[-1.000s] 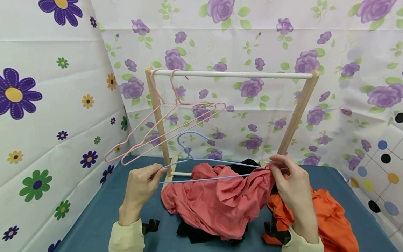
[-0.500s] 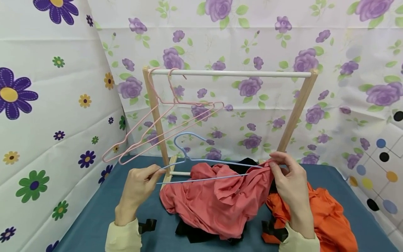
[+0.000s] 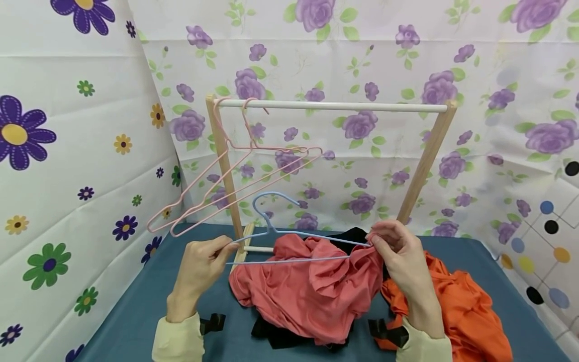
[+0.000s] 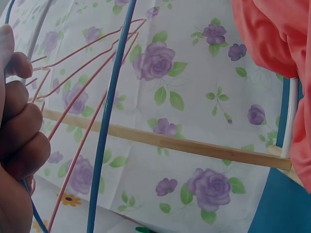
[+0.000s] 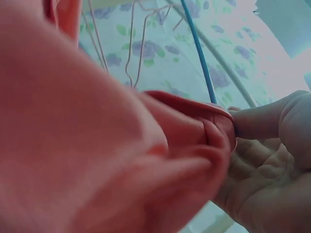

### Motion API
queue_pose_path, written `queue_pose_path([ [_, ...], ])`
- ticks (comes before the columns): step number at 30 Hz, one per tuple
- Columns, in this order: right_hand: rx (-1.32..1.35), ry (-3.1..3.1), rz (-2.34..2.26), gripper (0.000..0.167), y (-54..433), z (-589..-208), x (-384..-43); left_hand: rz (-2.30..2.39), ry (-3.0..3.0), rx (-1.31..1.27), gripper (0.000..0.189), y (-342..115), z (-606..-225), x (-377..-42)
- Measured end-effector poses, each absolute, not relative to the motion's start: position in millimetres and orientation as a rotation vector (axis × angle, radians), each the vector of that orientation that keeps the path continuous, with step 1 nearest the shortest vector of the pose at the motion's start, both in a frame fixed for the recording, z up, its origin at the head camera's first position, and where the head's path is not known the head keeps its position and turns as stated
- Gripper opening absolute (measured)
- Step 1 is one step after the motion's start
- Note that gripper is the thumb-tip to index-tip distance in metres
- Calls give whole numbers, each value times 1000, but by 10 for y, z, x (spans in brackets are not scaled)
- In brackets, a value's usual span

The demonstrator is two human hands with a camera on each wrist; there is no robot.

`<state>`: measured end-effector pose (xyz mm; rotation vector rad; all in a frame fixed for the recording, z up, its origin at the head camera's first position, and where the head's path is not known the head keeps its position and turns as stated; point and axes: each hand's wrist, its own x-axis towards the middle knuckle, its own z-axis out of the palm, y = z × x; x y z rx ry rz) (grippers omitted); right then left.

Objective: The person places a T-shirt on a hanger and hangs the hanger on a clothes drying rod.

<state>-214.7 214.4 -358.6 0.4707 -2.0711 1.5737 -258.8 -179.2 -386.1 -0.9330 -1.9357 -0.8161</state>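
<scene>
My left hand (image 3: 199, 266) grips the left end of a light blue clothes hanger (image 3: 270, 227), its hook pointing up. In the left wrist view the curled fingers (image 4: 24, 131) lie beside the blue bar. A coral-pink garment (image 3: 307, 296) lies bunched behind and below the hanger, its right part raised. At the hanger's right end my right hand (image 3: 402, 259) pinches the garment's edge between thumb and fingers. The cloth covers that tip of the hanger. In the right wrist view, coral fabric (image 5: 97, 145) fills the left side and the blue bar runs into the fold.
Two pink hangers (image 3: 252, 146) hang at the left of the rack's white rail (image 3: 334, 105), held by wooden posts (image 3: 425, 166). An orange garment (image 3: 475, 306) lies at the right on the blue-grey table (image 3: 131, 327). Black cloth (image 3: 280, 337) shows beneath the coral garment.
My right hand has moved left with the pinched garment edge, and the hanger's right end has dipped slightly. The left hand keeps its grip on the hanger, nearly in place.
</scene>
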Motion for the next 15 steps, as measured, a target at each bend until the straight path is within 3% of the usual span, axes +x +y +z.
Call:
queue_pose_path([
  [5,490,-2051,1677,18,2095,-3586,-2159,-833,-1918,-926,35,-1806,-3866,-2600],
  [15,282,-1792,2040,26,1994,-3728,-2353,-860,-1934,-877,35,-1796,-3850,-2578],
])
